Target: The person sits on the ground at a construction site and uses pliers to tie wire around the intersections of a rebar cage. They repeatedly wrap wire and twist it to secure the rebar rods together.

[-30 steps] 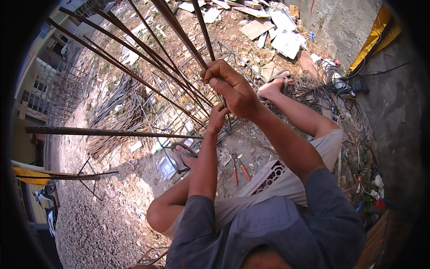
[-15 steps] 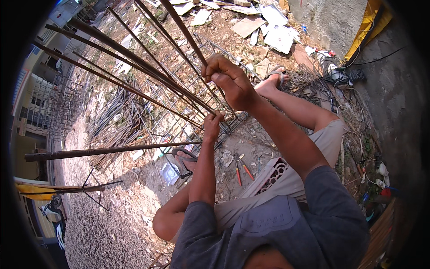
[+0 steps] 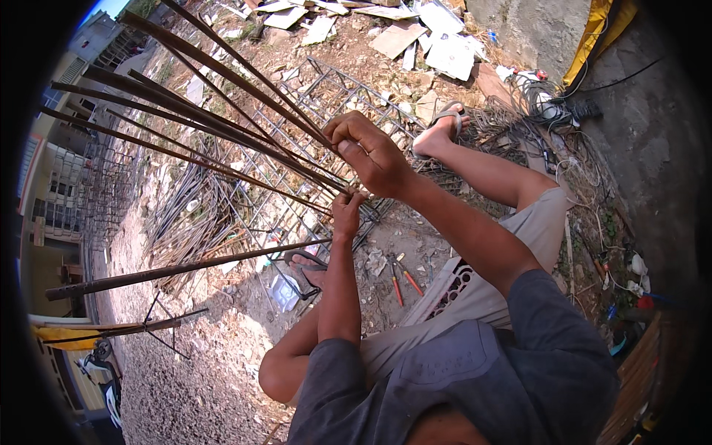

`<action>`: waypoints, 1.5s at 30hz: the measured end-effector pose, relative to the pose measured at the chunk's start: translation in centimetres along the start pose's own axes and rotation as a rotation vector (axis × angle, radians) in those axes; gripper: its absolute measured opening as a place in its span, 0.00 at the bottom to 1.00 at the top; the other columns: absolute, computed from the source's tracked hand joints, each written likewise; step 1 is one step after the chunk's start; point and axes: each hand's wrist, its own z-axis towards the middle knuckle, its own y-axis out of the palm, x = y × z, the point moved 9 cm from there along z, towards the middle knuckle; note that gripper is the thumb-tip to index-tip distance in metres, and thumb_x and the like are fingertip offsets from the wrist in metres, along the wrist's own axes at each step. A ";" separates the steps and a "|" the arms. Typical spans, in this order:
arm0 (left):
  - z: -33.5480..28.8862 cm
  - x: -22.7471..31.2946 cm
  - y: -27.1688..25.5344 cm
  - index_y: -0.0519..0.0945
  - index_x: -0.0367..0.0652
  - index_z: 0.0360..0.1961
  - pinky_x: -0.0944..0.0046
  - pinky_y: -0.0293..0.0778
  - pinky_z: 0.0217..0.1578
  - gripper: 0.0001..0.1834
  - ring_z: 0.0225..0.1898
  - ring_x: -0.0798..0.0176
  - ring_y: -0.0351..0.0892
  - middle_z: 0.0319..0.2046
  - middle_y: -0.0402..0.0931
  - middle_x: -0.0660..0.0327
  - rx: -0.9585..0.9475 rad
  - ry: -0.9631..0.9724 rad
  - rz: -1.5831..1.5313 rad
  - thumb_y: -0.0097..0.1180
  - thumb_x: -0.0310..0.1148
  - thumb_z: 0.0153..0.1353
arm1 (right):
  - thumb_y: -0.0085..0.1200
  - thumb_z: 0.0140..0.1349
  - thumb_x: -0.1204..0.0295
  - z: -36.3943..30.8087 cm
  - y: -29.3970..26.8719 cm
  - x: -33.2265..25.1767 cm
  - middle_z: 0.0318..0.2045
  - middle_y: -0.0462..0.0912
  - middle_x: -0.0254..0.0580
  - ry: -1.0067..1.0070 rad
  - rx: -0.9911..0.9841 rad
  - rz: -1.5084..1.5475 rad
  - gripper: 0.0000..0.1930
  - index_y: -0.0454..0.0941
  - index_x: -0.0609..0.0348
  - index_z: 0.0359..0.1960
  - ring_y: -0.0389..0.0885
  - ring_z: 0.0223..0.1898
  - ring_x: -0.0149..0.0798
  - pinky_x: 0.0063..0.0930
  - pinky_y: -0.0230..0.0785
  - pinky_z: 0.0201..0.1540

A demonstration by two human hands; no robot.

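Several brown steel rods fan out toward the upper left from near my hands. My right hand (image 3: 377, 157) is closed in a pinch round the lower part of one thick rod (image 3: 178, 48), which slants up and away to the left. Below and left of it, my left hand (image 3: 346, 213) is closed at the near end of another thick rod (image 3: 185, 113); its fingertips are partly hidden, where several rods crowd together. A separate rod (image 3: 148, 275) stretches leftward below this bunch. Beneath the hands, a steel bar cage (image 3: 311, 93) lies on the ground.
Pliers with orange-red handles (image 3: 404, 282) lie before me, beside a pale perforated block (image 3: 454, 285). Loose rods (image 3: 193, 211) are heaped at left. Broken tiles (image 3: 449, 55) are strewn at the far side. Tangled cables (image 3: 545, 107) lie by the wall at right.
My right hand has come down closer to my left hand. The rod in it now leans further left and lower. My left hand stays in nearly the same place.
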 end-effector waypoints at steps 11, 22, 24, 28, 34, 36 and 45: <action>-0.3 -0.6 -0.1 0.66 0.46 0.22 0.70 0.60 0.33 0.13 0.28 0.73 0.59 0.23 0.62 0.70 0.008 -0.027 -0.009 0.58 0.25 0.56 | 0.52 0.65 0.68 -28.8 -6.5 24.2 0.35 0.83 0.43 1.200 0.114 -0.376 0.11 0.80 0.58 0.45 0.80 0.35 0.37 0.35 0.71 0.42; 1.0 -0.6 1.0 0.67 0.46 0.27 0.72 0.54 0.28 0.13 0.26 0.76 0.55 0.22 0.59 0.73 0.064 -0.057 0.080 0.62 0.28 0.61 | 0.55 0.62 0.69 -33.3 -4.7 34.2 0.36 0.86 0.45 1.358 0.073 -0.308 0.10 0.85 0.54 0.43 0.83 0.36 0.44 0.40 0.74 0.42; 0.8 -1.0 0.8 0.70 0.43 0.38 0.72 0.60 0.30 0.09 0.28 0.75 0.61 0.27 0.67 0.70 0.126 -0.082 0.026 0.60 0.27 0.62 | 0.57 0.61 0.70 -33.2 -4.1 36.2 0.35 0.86 0.43 1.390 0.112 -0.219 0.10 0.85 0.54 0.42 0.83 0.35 0.42 0.39 0.74 0.42; 0.9 -2.0 0.6 0.69 0.41 0.51 0.73 0.66 0.34 0.17 0.34 0.75 0.69 0.34 0.73 0.66 0.072 -0.125 -0.050 0.59 0.24 0.62 | 0.59 0.60 0.74 -34.1 -2.2 39.3 0.31 0.84 0.38 1.428 0.213 0.026 0.10 0.84 0.59 0.42 0.81 0.32 0.34 0.33 0.73 0.35; 1.1 -1.0 1.3 0.74 0.38 0.49 0.74 0.67 0.36 0.14 0.34 0.75 0.69 0.35 0.73 0.65 0.128 -0.110 0.147 0.60 0.23 0.62 | 0.56 0.60 0.78 -34.1 0.2 40.8 0.24 0.81 0.35 1.501 0.315 0.380 0.08 0.83 0.63 0.41 0.76 0.23 0.28 0.26 0.69 0.26; 1.2 -0.8 1.5 0.74 0.38 0.49 0.74 0.67 0.37 0.15 0.34 0.75 0.68 0.35 0.73 0.66 0.139 -0.100 0.157 0.59 0.23 0.62 | 0.57 0.60 0.78 -34.1 0.3 41.0 0.27 0.81 0.34 1.480 0.279 0.401 0.10 0.82 0.64 0.43 0.77 0.26 0.28 0.25 0.71 0.27; 0.8 -0.4 1.4 0.78 0.38 0.43 0.72 0.60 0.31 0.07 0.30 0.76 0.63 0.28 0.69 0.71 0.177 -0.131 0.178 0.58 0.27 0.65 | 0.54 0.59 0.69 -40.6 -2.6 38.7 0.30 0.85 0.48 1.591 0.028 -0.217 0.13 0.84 0.59 0.43 0.86 0.34 0.44 0.39 0.77 0.39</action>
